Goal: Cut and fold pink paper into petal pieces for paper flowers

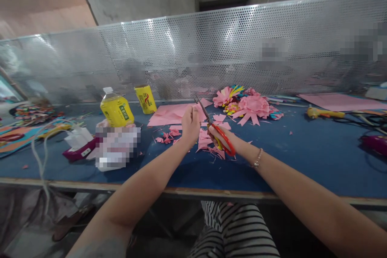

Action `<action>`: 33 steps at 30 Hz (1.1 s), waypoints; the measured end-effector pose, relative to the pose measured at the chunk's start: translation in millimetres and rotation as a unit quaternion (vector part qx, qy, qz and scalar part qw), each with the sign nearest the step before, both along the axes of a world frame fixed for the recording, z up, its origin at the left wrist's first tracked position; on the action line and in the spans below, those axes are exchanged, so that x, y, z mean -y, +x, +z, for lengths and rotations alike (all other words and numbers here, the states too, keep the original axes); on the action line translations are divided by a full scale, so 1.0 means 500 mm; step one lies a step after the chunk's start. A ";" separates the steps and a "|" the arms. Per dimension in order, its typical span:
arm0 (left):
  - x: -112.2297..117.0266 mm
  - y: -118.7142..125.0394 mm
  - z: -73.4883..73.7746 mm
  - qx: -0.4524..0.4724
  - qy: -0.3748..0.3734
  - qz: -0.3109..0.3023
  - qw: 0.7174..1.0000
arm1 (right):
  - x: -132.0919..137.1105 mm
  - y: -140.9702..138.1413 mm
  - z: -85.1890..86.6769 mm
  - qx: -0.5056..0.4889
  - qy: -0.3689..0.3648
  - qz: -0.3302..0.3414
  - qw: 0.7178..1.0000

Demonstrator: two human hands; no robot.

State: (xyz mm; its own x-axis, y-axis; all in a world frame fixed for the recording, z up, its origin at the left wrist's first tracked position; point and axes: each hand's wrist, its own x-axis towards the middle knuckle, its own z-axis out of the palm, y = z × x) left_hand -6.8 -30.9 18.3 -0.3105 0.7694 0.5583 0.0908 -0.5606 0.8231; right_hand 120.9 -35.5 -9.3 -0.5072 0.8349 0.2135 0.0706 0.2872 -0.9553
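Note:
My right hand [218, 132] is closed around a pair of scissors [224, 140] with red and yellow handles. Their blades point away and to the left, spread slightly apart. Just left of the blades, my left hand [191, 123] is closed with its fingers pinched together. Pink paper shows right behind its fingertips, but whether that is held or lies on the table I cannot tell. Beneath and between both hands lie cut pink paper scraps [204, 140]. A larger stack of pink sheets [165, 114] rests beyond my left hand. Fringed pink paper flowers [252, 107] are piled beyond my right hand.
On the blue table [290, 161], a yellow-labelled bottle [117, 109] and a yellow can [145, 99] stand at left. A purple power strip [80, 152] with cables lies nearby. A yellow glue gun [325, 113] lies right. A perforated metal panel [181, 56] closes the back.

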 end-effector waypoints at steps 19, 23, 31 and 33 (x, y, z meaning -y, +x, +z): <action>-0.004 -0.002 -0.005 -0.067 0.036 0.021 0.997 | -0.003 -0.007 -0.001 0.007 0.044 -0.034 0.998; 0.000 0.000 -0.002 -0.080 0.031 0.025 0.996 | -0.004 -0.005 -0.002 0.013 0.048 -0.025 0.998; 0.001 0.000 0.001 -0.107 0.023 0.038 0.993 | -0.003 -0.006 -0.003 -0.006 0.034 -0.017 0.999; 0.000 0.000 0.002 -0.112 0.020 0.038 0.993 | -0.003 -0.006 -0.003 0.002 0.030 -0.020 0.999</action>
